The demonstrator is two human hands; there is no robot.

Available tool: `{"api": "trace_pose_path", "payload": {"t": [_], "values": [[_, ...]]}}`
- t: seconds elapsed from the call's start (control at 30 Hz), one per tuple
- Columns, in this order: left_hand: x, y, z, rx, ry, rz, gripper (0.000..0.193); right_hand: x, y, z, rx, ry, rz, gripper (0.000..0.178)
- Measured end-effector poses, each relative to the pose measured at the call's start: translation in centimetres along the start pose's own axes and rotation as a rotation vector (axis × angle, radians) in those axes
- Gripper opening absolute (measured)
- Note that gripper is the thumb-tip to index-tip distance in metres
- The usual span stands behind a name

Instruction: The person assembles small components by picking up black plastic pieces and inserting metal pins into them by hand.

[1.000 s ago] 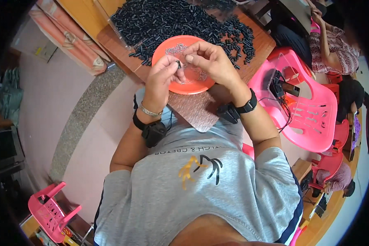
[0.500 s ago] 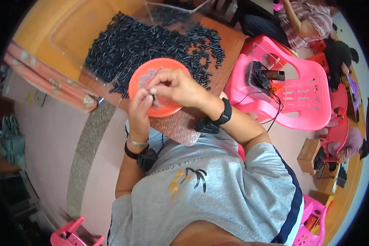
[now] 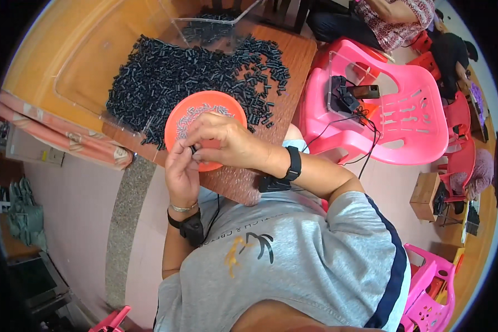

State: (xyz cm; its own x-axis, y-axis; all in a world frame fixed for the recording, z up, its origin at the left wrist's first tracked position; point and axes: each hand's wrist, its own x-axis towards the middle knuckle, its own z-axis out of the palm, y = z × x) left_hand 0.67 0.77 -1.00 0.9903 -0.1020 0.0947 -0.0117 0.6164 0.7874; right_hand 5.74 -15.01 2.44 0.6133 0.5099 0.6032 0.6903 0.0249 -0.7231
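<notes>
A small black tubular piece (image 3: pixel 193 149) is pinched in the fingertips of my left hand (image 3: pixel 181 172), over the near edge of a round orange dish (image 3: pixel 235 103). My right hand (image 3: pixel 229 141) reaches across from the right, its thumb and fingers closed together at the same piece. Anything else tiny between those right fingertips is hidden. Many small silvery metal bits (image 3: pixel 209 102) lie in the dish. Behind it a wide heap of black tubular pieces (image 3: pixel 166 72) spreads over the brown wooden tabletop (image 3: pixel 297 55).
A clear plastic panel (image 3: pixel 205 27) stands at the back of the heap. To the right, a pink chair (image 3: pixel 409 138) carries a clear tray with black cables (image 3: pixel 343 91). A patterned curtain (image 3: pixel 66 133) hangs at left. Another person (image 3: pixel 395 22) sits at the far right.
The view has shifted a little. My right fingers have opened slightly and changed their hold beside the black piece, with both hands still together over the dish.
</notes>
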Motion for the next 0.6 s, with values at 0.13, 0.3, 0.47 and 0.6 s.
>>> {"api": "trace_pose_path", "payload": {"t": [0.13, 0.3, 0.47, 0.6], "values": [[0.0, 0.1, 0.4, 0.047, 0.046, -0.033, 0.018, -0.2, 0.2, -0.1, -0.08, 0.008, -0.009, 0.036], [0.4, -0.3, 0.6, 0.164, 0.076, -0.019, 0.015, -0.3, 0.7, -0.8, -0.14, 0.005, -0.037, 0.037], [0.6, -0.5, -0.3, 0.062, 0.008, -0.005, 0.024, 0.2, 0.1, -1.8, -0.132, -0.043, -0.043, 0.031], [0.6, 0.2, -0.5, 0.116, 0.079, 0.007, 0.013, 0.2, 0.3, -3.6, -0.188, -0.028, 0.014, 0.013]]}}
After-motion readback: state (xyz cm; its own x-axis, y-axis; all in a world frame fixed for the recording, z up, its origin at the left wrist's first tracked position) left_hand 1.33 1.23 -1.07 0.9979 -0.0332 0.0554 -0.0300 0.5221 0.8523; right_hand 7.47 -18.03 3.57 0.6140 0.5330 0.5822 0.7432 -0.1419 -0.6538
